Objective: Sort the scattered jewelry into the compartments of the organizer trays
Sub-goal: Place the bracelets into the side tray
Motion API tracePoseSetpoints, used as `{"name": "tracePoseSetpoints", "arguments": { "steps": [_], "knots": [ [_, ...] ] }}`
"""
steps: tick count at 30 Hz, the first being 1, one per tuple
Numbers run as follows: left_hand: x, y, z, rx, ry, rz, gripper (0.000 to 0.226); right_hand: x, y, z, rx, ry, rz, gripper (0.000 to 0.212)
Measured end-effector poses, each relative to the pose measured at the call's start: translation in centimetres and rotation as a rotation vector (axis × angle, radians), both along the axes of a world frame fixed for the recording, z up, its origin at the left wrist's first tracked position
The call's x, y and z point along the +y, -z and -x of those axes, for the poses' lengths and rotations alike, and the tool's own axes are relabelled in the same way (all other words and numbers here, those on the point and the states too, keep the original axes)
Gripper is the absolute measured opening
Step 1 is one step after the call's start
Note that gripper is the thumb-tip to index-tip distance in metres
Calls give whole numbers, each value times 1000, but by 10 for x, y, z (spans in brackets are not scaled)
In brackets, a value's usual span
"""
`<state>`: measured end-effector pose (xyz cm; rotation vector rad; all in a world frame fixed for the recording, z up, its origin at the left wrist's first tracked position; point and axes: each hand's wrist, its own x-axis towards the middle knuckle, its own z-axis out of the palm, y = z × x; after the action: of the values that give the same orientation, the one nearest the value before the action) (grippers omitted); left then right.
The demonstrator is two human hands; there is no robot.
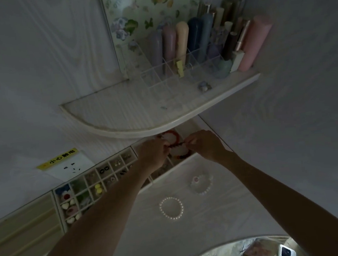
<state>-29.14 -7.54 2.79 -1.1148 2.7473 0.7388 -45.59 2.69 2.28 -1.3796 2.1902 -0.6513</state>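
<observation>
Dark beads make up the small bracelet (176,146) that both hands hold between them, stretched into a short strand whose long axis runs left to right, tilting slightly upward toward the right. The left hand (153,151) has its fingers curled round the left end; the right hand (204,145) pinches the right end between thumb and fingertips. The beads look blackish with a hint of red, but the light is too dim to tell more.

The strand hangs just above the far right organizer tray (186,126), tucked against the desk's back edge beneath the curved shelf (133,112). In that tray lie an orange-red bead bracelet (175,134) around a pale patch and, nearer, another reddish beaded piece (184,155); how the compartments divide there cannot be made out.

To the left along the back edge sits the gridded organizer tray (57,204), its small cells holding earrings and charms: white heart shapes, a yellow pair, black rings, a blue flower.

On the white desk (225,215), near its middle, lies a pearl bracelet (171,208) as a flat ring. Just beyond it, to the right, lies a clear-beaded bracelet (201,183) with a pink charm, also flat, apart from the pearl one.

On the shelf a clear divider rack (158,74) holds pastel tubes upright.
</observation>
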Motion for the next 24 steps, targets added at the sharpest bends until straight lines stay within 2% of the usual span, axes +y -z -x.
{"name": "tracePoseSetpoints", "arguments": {
  "steps": [6, 9, 14, 16, 18, 20, 24],
  "knots": [
    [-4, 7, 8, -67, 69, 80, 30, -11, -4, -5, 404, -151, -100, 23],
    [-6, 11, 8, -83, 91, 159, 27, -19, -4, -8, 520, -212, -129, 28],
    [-5, 8, 1, 41, 131, 224, 28, -25, -1, -6, 552, -231, -92, 22],
    [-1, 3, -4, 73, 222, 225, 30, -23, 3, 0, 537, -279, -36, 21],
    [3, 1, -8, 9, 351, 221, 34, -19, 7, 4, 571, -364, 18, 23],
    [7, 3, -12, -93, 439, 226, 40, -16, 9, 6, 593, -450, -19, 29],
    [9, 4, -11, -196, 451, 214, 45, -17, 8, 3, 621, -511, -99, 39]
  ]
}}
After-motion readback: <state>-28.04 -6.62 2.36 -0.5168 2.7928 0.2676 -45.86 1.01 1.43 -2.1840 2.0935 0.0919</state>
